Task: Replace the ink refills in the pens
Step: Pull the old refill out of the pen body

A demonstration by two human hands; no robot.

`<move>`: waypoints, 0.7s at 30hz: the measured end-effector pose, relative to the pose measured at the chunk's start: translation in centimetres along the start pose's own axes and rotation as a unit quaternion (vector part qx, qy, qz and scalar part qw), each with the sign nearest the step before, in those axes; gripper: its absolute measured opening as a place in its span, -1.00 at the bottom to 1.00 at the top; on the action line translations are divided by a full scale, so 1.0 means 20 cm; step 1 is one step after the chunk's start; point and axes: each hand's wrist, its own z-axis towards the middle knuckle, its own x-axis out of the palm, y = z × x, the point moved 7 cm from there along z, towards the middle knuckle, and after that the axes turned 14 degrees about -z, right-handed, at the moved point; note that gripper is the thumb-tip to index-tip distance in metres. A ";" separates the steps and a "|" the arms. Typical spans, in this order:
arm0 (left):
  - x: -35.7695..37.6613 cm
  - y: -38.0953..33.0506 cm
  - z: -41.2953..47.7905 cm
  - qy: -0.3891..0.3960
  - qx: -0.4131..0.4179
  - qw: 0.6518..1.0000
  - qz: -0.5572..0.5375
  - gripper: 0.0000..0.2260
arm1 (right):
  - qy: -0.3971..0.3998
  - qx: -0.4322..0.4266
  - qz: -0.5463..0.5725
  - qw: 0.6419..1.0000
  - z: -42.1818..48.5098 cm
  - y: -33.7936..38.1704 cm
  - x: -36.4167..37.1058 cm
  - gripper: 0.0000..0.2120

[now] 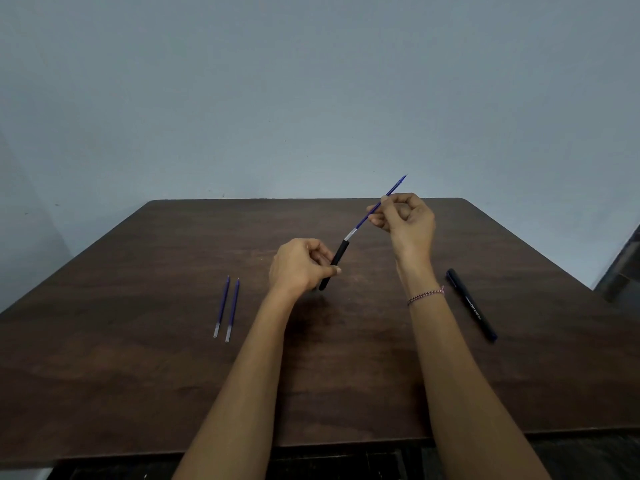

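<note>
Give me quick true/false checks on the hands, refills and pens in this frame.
1. The left hand grips the black pen barrel. True.
2. The right hand pinches a blue refill. True.
3. Three spare refills lie on the table. False: two spare refills lie there, left of the hands.
4. The other pen lies left of the hands. False: the capped black pen lies right of the right forearm.
</note>
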 end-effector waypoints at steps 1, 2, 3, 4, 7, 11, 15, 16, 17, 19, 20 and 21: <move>0.00 0.00 0.00 -0.001 0.000 1.000 -0.001 -0.79 | 0.000 -0.001 -0.001 1.000 0.00 0.00 0.00 -0.92; 0.00 0.00 0.00 -0.002 -0.001 1.000 -0.002 -0.79 | 0.000 -0.003 -0.002 1.000 0.00 0.00 0.00 -0.92; -0.01 0.00 0.00 -0.003 -0.002 1.000 -0.003 -0.79 | -0.001 -0.006 -0.004 1.000 0.01 0.00 0.00 -0.92; -0.01 0.00 0.00 -0.004 -0.003 1.000 -0.005 -0.79 | -0.003 -0.010 -0.007 1.000 0.01 0.00 -0.01 -0.92; -0.01 -0.01 -0.01 -0.006 -0.002 1.000 -0.010 -0.78 | -0.003 -0.013 -0.016 1.000 0.01 0.00 0.00 -0.93; -0.01 -0.01 -0.01 -0.003 -0.005 1.000 -0.017 -0.79 | 0.012 -0.012 -0.027 1.000 0.01 -0.01 0.02 -0.94; -0.02 -0.02 -0.01 -0.011 -0.003 1.000 -0.025 -0.80 | 0.055 -0.032 -0.122 0.991 -0.01 -0.01 0.07 -0.92; -0.03 -0.02 -0.02 -0.016 -0.001 0.999 -0.028 -0.80 | 0.071 -0.044 -0.158 0.984 -0.01 -0.01 0.10 -0.92; -0.04 -0.02 -0.02 -0.022 0.002 0.999 -0.029 -0.81 | 0.089 -0.057 -0.189 0.976 -0.02 -0.01 0.12 -0.92; -0.06 -0.03 -0.02 -0.035 0.009 0.999 -0.029 -0.82 | 0.122 -0.086 -0.229 0.962 -0.04 -0.01 0.15 -0.94; -0.06 -0.03 -0.01 -0.039 0.012 0.999 -0.030 -0.82 | 0.136 -0.099 -0.246 0.954 -0.05 -0.01 0.17 -0.94; -0.07 -0.03 -0.02 -0.043 0.013 0.999 -0.029 -0.82 | 0.148 -0.109 -0.262 0.947 -0.05 -0.01 0.18 -0.95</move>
